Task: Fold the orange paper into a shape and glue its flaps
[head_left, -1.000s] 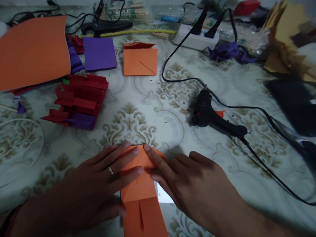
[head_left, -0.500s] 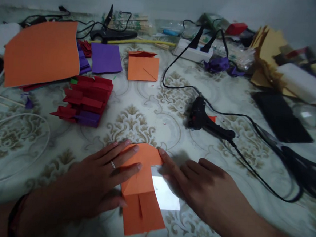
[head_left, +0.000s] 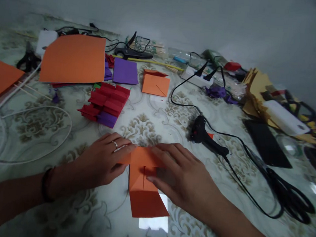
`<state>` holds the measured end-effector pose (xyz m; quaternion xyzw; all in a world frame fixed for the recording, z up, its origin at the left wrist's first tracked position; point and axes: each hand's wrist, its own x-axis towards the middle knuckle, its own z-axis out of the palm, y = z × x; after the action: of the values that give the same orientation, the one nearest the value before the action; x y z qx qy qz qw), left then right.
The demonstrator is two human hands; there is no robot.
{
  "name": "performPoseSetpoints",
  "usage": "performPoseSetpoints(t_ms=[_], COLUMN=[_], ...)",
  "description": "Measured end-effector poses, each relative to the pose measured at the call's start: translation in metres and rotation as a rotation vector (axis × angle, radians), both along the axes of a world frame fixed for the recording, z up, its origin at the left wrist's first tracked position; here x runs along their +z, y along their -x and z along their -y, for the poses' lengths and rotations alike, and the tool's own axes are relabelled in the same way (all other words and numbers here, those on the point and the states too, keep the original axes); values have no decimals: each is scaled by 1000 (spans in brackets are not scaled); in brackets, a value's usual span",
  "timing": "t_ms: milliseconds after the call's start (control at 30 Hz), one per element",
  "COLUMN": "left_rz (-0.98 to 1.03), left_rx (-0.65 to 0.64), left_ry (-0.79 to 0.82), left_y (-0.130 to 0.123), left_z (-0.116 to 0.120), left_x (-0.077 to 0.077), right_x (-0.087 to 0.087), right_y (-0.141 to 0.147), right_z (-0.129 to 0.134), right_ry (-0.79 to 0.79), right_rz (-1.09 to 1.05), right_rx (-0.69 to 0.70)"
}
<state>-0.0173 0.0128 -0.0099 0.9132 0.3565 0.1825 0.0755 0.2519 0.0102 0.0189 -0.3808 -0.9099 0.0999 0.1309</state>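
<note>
Head view, patterned cloth (head_left: 84, 215): the one view we hold; the handwork sits at its near centre.
Folded paper (head_left: 138, 190): orange, on the cloth between the hands — a crosswise strip above, a tail toward the person, a slit along the middle.
Left hand (head_left: 102, 159): fingers close together over the strip's left end, thumb below. We cannot tell whether it pinches; we judge it steadies that end.
Right hand (head_left: 182, 169): fingers laid on the strip's right part, thumb apart from them over the tail. The spread, in our judgement, presses the strip evenly.
Glue gun (head_left: 200, 131): beyond the right hand, untouched, handle angled rightward, presumably for easy reach.
Cord (head_left: 186, 105): looped wide, apparently from the power strip (head_left: 195, 77) to the gun; we reckon the slack allows lifting.
Scissors (head_left: 280, 194): far right, handles nearer us, likely parked for the right hand.
Red folded piece (head_left: 107, 105), purple square (head_left: 125, 71): both beyond the left hand — set back, we suppose, for elbow room.
</note>
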Motion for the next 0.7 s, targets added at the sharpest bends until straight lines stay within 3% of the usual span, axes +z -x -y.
performPoseSetpoints(t_ms=[167,300,567,700], left_rz=[189,318,429,392], left_rx=[78,234,376,440], left_ry=[110,255,590,713], left_y=[1,1,-4,-6], left_z=[-7,-9,-11,-9], left_x=[-4,1,10,15], right_x=[-8,-12,-13,-10], right_y=[18,22,28,33], right_z=[-10,-15,-2,5], right_ry=[27,93,88,104], right_rz=[-41,-176,-428,-537], right_rx=[10,-29,-128,-124])
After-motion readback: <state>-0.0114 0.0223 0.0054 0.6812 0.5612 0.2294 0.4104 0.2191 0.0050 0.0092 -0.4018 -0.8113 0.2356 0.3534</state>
